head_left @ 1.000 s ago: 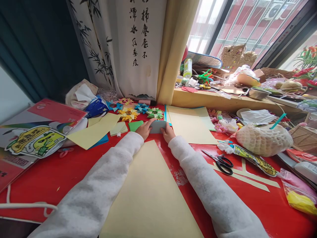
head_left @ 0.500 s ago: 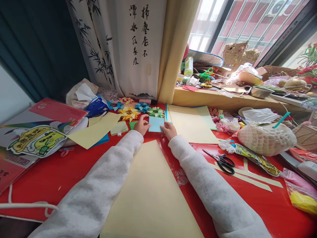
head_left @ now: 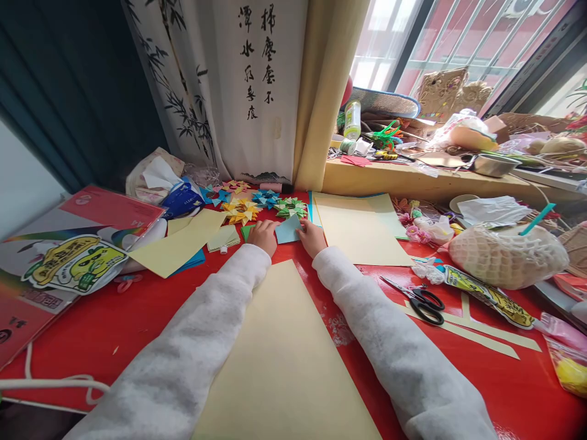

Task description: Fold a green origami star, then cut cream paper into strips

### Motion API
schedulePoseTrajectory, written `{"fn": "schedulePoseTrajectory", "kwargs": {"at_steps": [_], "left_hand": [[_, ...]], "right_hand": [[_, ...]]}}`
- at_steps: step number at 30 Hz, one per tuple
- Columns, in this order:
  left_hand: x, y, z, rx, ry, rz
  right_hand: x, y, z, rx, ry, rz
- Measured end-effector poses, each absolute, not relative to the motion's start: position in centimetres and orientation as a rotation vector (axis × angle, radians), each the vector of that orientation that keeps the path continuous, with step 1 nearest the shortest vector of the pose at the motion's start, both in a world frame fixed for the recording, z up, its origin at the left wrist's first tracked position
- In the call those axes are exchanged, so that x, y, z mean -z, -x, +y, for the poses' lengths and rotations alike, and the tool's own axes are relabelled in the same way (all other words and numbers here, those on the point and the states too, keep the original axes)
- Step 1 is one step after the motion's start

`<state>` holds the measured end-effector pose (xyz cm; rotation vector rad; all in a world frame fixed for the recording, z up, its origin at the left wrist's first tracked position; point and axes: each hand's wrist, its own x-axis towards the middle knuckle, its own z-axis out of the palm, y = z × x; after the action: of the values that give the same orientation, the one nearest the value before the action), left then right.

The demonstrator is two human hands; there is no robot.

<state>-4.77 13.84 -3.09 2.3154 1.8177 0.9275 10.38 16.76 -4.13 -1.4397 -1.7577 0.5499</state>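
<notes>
Both my arms in white fleece sleeves reach forward over a red table (head_left: 137,318). Between my hands lies a small light-blue paper (head_left: 287,231), folded over with a slanted edge. My left hand (head_left: 263,236) pinches its left side with curled fingers. On its right side, my right hand (head_left: 310,238) presses and grips the paper. A large cream sheet (head_left: 279,360) lies under my forearms. Just beyond the hands sit several folded paper stars, yellow (head_left: 239,211), blue (head_left: 265,197) and green (head_left: 290,208).
Black-handled scissors (head_left: 422,302) and cream paper strips (head_left: 477,333) lie to the right. A netted white bundle (head_left: 504,256) sits further right. More cream sheets (head_left: 360,229) lie ahead, a yellowish sheet (head_left: 177,244) and paper packs (head_left: 68,263) at the left. The cluttered windowsill (head_left: 413,177) rises behind.
The light-blue paper was a flat rectangle half a second ago; now one side is folded over into a slanted shape. Both hands stayed on it, shifting only slightly.
</notes>
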Motion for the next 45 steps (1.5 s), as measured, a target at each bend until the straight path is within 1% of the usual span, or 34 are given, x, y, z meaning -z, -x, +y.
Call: {"fn": "schedulePoseTrajectory", "kwargs": {"at_steps": [4, 7, 10, 12, 13, 15, 17, 18, 20, 23, 26, 28, 31, 34, 38, 41, 45], "left_hand": [[3.6, 4.4, 13.8, -0.748, -2.466, 1.717], [3.9, 4.4, 13.7, -0.675, -2.508, 1.72], [3.6, 4.3, 13.4, -0.648, -2.511, 1.749], [2.8, 4.3, 13.4, -0.662, -2.501, 1.778], [2.2, 4.3, 13.4, -0.671, -2.493, 1.795], [0.8, 4.4, 13.4, -0.667, -2.473, 1.827], [-0.7, 4.7, 13.1, -0.6, -2.439, 1.856], [-1.2, 5.0, 12.7, -0.543, -2.415, 1.869], [-1.8, 5.5, 11.3, -0.404, -2.357, 1.899], [-1.5, 6.6, 8.0, -0.202, -2.261, 1.943], [-0.7, 7.8, 5.4, -0.071, -2.201, 1.94], [-0.4, 8.6, 5.0, -0.032, -2.183, 1.922], [-0.5, 9.8, 5.8, -0.003, -2.207, 1.811], [-1.1, 10.5, 6.6, -0.013, -2.3, 1.635], [-1.3, 10.0, 7.0, -0.181, -2.438, 1.617], [-0.3, 8.9, 7.4, -0.314, -2.503, 1.72], [1.0, 7.9, 7.7, -0.391, -2.552, 1.804]], "right_hand": [[4.0, -10.1, 16.0, -0.404, 1.473, -1.828], [2.4, -10.3, 15.6, -0.292, 1.437, -1.84], [-1.9, -11.3, 14.6, -0.196, 1.367, -1.811], [-6.2, -12.1, 12.9, -0.144, 1.286, -1.782], [-8.4, -12.4, 11.7, -0.134, 1.157, -1.74], [-12.0, -13.0, 8.7, -0.186, 0.971, -1.713], [-13.7, -13.2, 5.7, -0.3, 0.882, -1.756], [-13.6, -13.2, 4.3, -0.351, 0.87, -1.848], [-11.5, -13.2, 2.3, -0.42, 0.871, -2.227], [-5.4, -13.5, 0.3, -0.508, 0.862, -2.729], [0.0, -14.1, -1.3, -0.466, 1.024, -2.833], [1.9, -14.6, -2.2, -0.39, 1.064, -2.828], [2.8, -14.9, -3.2, -0.325, 1.119, -2.789], [3.1, -14.9, -3.5, -0.348, 1.232, -2.625], [3.1, -14.9, -3.1, -0.373, 1.333, -2.323], [2.6, -15.3, -2.9, -0.29, 1.221, -2.468], [2.1, -15.8, -3.3, -0.245, 1.122, -2.744]]}}
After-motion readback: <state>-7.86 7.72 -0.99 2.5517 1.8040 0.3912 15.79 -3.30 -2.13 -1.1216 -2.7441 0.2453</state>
